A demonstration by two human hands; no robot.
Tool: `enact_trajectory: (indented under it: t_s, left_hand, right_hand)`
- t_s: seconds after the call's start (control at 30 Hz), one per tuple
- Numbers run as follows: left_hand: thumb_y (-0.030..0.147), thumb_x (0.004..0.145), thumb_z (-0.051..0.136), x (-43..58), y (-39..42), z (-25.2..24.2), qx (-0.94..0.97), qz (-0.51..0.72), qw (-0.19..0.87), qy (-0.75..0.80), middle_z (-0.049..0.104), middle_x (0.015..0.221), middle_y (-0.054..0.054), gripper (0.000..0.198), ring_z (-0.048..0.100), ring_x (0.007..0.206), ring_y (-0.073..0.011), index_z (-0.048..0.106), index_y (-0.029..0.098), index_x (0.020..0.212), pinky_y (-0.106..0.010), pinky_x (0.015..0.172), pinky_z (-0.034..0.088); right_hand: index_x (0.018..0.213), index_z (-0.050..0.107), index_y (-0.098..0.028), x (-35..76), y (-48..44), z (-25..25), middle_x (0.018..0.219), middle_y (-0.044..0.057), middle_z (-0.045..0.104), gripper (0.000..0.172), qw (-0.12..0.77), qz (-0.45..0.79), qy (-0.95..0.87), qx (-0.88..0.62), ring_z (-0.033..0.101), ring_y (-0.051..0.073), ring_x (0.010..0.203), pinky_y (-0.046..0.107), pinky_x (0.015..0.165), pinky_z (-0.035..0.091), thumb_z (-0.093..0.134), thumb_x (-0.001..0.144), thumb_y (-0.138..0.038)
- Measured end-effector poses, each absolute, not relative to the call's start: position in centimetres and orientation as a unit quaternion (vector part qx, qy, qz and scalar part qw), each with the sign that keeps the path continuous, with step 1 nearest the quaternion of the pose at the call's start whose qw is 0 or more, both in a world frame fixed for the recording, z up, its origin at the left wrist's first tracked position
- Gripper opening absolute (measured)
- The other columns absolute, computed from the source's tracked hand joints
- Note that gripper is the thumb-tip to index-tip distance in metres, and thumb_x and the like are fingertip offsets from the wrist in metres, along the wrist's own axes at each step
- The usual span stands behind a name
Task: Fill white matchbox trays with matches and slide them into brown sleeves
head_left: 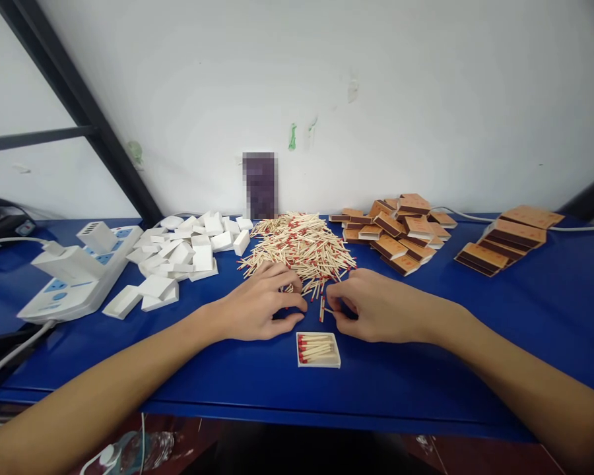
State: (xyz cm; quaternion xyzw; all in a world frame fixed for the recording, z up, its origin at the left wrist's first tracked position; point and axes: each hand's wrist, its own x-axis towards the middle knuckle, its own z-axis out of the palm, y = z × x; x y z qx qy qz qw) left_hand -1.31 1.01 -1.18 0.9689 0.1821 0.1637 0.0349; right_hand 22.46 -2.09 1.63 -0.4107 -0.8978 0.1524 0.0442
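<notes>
Right hand (363, 305) pinches a thin, red-tipped wooden matchstick (329, 311); left hand (260, 307) has thumb and forefinger apart. Stick likely light, stiff, easily snapped; mid-shaft hold seems best.

matches (304, 247) — bare wood | tray (336, 357): matt card | tabletop (228, 379) — smooth, slightly glossy

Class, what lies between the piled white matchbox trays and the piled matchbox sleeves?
A heap of red-tipped matches, as the head view shows.
</notes>
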Motion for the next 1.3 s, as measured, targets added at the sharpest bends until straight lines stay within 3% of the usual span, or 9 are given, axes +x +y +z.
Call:
enact_trajectory:
  t_s: [0.13, 0.3, 0.47, 1.3]
  left_hand:
    - [0.027, 0.095, 0.053, -1.4, 1.0, -1.0, 0.973, 0.146, 0.019, 0.179, 0.059, 0.104, -0.006, 0.02, 0.05, 0.097, -0.0214, 0.069, 0.023, 0.106, -0.036, 0.088, 0.038]
    - [0.021, 0.095, 0.048, -1.4, 0.8, -0.7, 0.982, 0.095, -0.011, 0.162, 0.052, 0.118, -0.01, 0.037, 0.047, 0.102, -0.025, 0.058, 0.031, 0.129, -0.039, 0.089, 0.039]
    - [0.018, 0.092, 0.051, -1.3, 0.8, -0.4, 0.986, 0.065, -0.008, 0.152, 0.052, 0.118, -0.01, 0.038, 0.046, 0.104, -0.027, 0.062, 0.03, 0.126, -0.04, 0.089, 0.039]
    - [0.007, 0.09, 0.044, -1.6, 0.9, -1.0, 0.988, 0.12, 0.023, 0.092, 0.072, 0.116, 0.0, 0.033, 0.05, 0.126, -0.026, 0.066, 0.022, 0.108, -0.042, 0.101, 0.034]
  right_hand:
    - [0.065, 0.051, -0.02, 22.6, -1.7, 1.3, 0.059, -0.002, 0.056, 0.013, 0.059, 0.13, -0.888, -0.437, 0.045, 0.011, 0.053, 0.025, 0.052, 0.029, 0.056, 0.077, -0.017]
    - [0.067, 0.056, -0.02, 22.4, -1.4, 0.5, 0.065, 0.001, 0.06, 0.017, 0.064, 0.124, -0.874, -0.466, 0.05, 0.013, 0.059, 0.026, 0.054, 0.03, 0.054, 0.083, -0.024]
    - [0.069, 0.056, -0.02, 22.1, -1.3, 0.2, 0.066, 0.001, 0.062, 0.023, 0.06, 0.098, -0.871, -0.478, 0.051, 0.015, 0.061, 0.027, 0.056, 0.028, 0.053, 0.088, -0.034]
    - [0.073, 0.059, -0.021, 22.2, -1.5, 0.8, 0.067, -0.002, 0.062, 0.008, 0.056, 0.093, -0.891, -0.44, 0.048, 0.012, 0.058, 0.027, 0.056, 0.026, 0.055, 0.081, -0.022]
